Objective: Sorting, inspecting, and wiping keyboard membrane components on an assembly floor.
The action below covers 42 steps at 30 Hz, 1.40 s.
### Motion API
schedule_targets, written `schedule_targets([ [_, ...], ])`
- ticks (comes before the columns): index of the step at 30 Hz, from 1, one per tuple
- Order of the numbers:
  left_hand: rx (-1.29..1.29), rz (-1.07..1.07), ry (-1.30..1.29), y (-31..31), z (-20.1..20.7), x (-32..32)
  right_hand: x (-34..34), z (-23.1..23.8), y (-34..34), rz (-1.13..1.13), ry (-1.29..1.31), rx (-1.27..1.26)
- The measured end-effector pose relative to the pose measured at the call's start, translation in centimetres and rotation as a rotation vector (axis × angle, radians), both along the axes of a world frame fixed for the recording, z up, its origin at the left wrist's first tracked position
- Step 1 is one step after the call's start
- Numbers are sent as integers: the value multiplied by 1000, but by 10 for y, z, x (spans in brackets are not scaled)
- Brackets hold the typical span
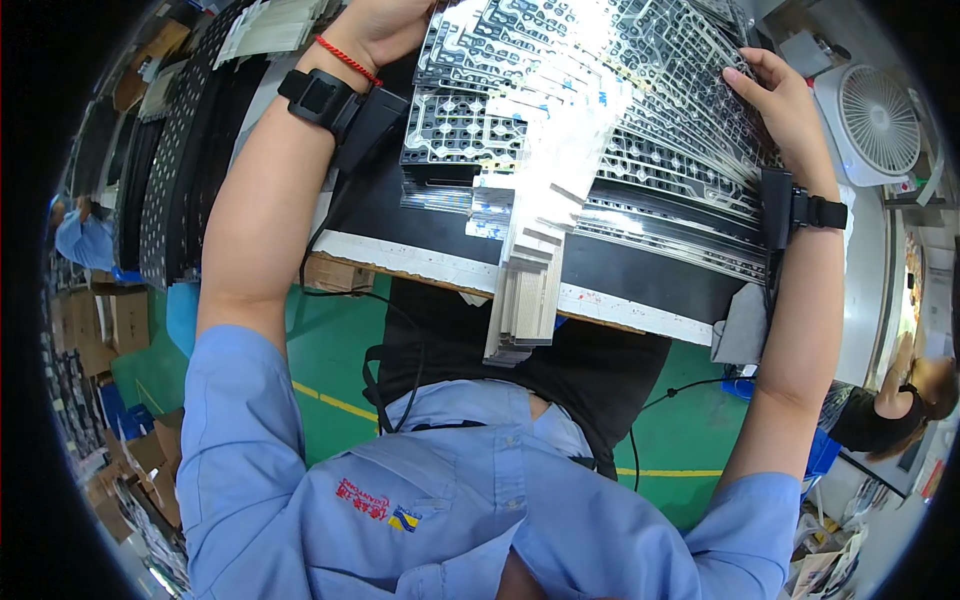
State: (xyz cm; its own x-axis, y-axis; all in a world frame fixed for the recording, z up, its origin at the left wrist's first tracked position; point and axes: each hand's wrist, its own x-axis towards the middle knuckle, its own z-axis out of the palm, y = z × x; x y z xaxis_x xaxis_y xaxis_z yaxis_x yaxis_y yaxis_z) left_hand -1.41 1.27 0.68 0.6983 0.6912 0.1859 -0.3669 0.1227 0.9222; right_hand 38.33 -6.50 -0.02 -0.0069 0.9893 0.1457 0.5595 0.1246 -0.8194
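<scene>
A thick stack of thin black, white and clear sheets (465, 130), printed with circuit-like patterns, lies fanned out on the table in front of me. Pale strip-like tails (565, 160) run from the sheets and hang over the near table edge. My right hand (785, 95) grips the fanned sheets at their right edge, thumb and fingertips against the rim. Beside the far left corner of the stack is my left hand (390, 28); the top of the picture cuts off its fingers. Both wrists carry black straps with dark box-shaped devices.
The black tabletop (365, 215) has a white front edge (400, 258). A white fan (872, 120) stands at right, beyond my right hand. Dark perforated panels (170, 190) stand at left. Cables hang near my lap. Another person (880, 415) is at far right; cardboard boxes (125, 315) sit at left.
</scene>
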Motion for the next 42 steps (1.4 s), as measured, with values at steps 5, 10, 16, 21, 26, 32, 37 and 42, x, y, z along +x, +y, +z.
schedule_targets([
  [5,45,-10,23,1,3,1,7,0,2,-3,61,-8],
  [10,0,201,86,1,5,-2,10,6,3,-42,172,-49],
  [16,313,220,517,-27,24,8,-3,9,-2,-152,9,81],
  [21,167,224,336,-22,24,2,-56,14,-11,-23,-370,496],
  [26,219,223,156,30,-11,-25,-60,28,-23,-30,-350,584],
  [32,69,459,36,58,-27,-37,-69,16,-29,254,-309,212],
  [37,110,713,-31,52,-22,-20,-76,18,-34,288,-370,120],
  [42,149,722,8,61,-28,-41,-80,17,-33,284,-380,263],
])
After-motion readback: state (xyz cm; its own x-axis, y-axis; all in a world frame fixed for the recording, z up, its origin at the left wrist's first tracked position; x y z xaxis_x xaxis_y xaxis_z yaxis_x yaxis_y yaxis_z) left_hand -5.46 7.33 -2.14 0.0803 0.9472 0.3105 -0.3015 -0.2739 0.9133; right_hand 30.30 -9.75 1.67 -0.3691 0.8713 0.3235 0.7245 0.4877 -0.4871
